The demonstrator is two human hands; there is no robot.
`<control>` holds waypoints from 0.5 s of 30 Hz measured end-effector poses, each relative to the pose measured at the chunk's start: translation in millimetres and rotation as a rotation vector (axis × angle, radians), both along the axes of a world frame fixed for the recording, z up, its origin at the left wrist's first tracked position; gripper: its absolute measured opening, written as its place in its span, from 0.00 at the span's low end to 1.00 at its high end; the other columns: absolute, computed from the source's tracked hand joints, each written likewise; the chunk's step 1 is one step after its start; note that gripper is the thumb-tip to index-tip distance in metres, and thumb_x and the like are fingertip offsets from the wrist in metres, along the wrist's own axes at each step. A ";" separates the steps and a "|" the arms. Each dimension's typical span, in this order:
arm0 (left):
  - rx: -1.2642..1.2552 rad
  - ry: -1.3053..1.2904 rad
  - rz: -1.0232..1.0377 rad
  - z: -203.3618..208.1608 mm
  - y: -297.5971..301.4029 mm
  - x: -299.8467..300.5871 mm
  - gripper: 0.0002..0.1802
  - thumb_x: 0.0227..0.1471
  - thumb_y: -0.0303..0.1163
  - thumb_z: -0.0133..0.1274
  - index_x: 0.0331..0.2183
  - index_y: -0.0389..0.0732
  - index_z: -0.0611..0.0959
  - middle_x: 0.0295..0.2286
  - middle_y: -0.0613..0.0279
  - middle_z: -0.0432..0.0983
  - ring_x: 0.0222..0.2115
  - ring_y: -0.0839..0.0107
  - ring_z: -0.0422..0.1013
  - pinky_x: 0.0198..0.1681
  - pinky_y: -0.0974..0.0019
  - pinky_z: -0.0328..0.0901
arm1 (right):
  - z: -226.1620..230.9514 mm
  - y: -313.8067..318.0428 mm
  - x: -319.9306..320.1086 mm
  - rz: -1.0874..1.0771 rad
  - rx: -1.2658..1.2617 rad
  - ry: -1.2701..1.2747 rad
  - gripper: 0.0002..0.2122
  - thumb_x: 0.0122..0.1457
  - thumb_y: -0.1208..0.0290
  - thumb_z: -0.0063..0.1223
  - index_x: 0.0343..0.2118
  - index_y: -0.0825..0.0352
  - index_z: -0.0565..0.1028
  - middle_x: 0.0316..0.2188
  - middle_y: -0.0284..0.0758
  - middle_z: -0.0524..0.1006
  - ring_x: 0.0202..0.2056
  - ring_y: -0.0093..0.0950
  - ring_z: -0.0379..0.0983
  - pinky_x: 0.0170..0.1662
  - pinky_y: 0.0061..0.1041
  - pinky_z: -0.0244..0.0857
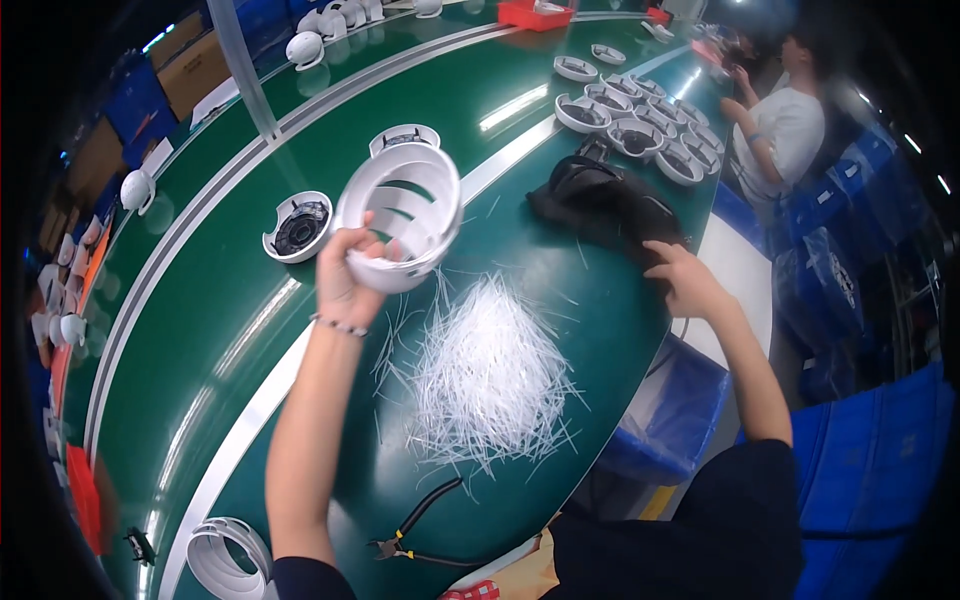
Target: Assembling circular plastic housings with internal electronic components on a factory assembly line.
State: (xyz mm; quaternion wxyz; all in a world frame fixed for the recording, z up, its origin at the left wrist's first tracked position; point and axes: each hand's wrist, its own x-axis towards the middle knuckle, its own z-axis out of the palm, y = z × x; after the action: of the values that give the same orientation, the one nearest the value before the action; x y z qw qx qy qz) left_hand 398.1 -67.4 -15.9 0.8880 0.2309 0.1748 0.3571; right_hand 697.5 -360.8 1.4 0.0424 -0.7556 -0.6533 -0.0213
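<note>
Raised over the table, my left hand (350, 275) is closed round the lower rim of a white round plastic housing (443, 205). This hollow shell has curved slots in its wall. My right hand (692, 284) is at the table's right edge, fingers apart and holding nothing visible. Its fingertips are beside a blurred, crumpled black bag (600, 205); whether they touch it I cannot tell. Between my forearms lies a heap of thin white plastic strips (490, 375). Nearer to me rest cutting pliers (412, 530) with black and yellow handles.
White shells with black inner parts (633, 137) cluster at the far right; another shell (298, 228) sits left of my hand. A white ring-shaped housing (225, 560) stands at the near left. A person (780, 130) works at right, near blue bins (820, 280). A metal post (245, 70) rises far left.
</note>
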 end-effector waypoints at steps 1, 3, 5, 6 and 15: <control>-0.061 -0.016 -0.002 -7.8 -0.4 14.1 0.16 0.40 0.25 0.46 0.36 0.34 0.68 0.15 0.71 0.61 0.15 0.79 0.60 0.37 0.63 0.62 | 3.2 2.3 -8.2 -0.028 0.083 0.020 0.13 0.27 0.85 0.42 0.20 0.68 0.75 0.44 0.41 0.67 0.41 0.38 0.64 0.44 0.28 0.60; -0.156 -0.036 0.022 -25.0 -7.4 45.3 0.13 0.37 0.25 0.46 0.31 0.36 0.69 0.14 0.67 0.60 0.15 0.76 0.60 0.35 0.61 0.63 | 7.5 12.1 -27.4 -0.031 0.311 0.045 0.11 0.28 0.85 0.41 0.18 0.68 0.74 0.39 0.39 0.70 0.39 0.36 0.66 0.42 0.28 0.61; -0.205 -0.073 0.022 -46.8 -13.1 74.5 0.12 0.36 0.27 0.48 0.29 0.34 0.72 0.19 0.62 0.65 0.24 0.64 0.66 0.40 0.56 0.62 | 7.7 25.0 -48.0 0.027 0.515 0.203 0.09 0.29 0.85 0.40 0.16 0.69 0.72 0.33 0.38 0.73 0.35 0.35 0.68 0.39 0.27 0.63; -0.208 -0.086 0.011 -51.9 -19.5 90.4 0.13 0.36 0.26 0.47 0.30 0.33 0.70 0.17 0.63 0.65 0.20 0.68 0.64 0.40 0.58 0.61 | 6.0 33.9 -62.6 0.036 0.606 0.263 0.08 0.30 0.85 0.40 0.15 0.68 0.71 0.29 0.37 0.74 0.31 0.34 0.69 0.35 0.27 0.64; 0.350 0.588 0.243 -81.9 -25.9 128.8 0.22 0.38 0.26 0.49 0.39 0.28 0.69 0.32 0.53 0.70 0.31 0.69 0.69 0.33 0.70 0.64 | -14.1 127.4 -118.0 -0.036 1.015 0.429 0.26 0.42 0.68 0.54 0.46 0.71 0.62 0.50 0.48 0.57 0.51 0.43 0.53 0.53 0.36 0.46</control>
State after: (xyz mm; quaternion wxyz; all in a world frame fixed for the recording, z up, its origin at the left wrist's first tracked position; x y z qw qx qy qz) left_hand 526.9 -93.3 -97.8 0.6979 0.4499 0.3852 0.4027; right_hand 579.5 -233.3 -12.6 0.5332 -0.6387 -0.5247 -0.1800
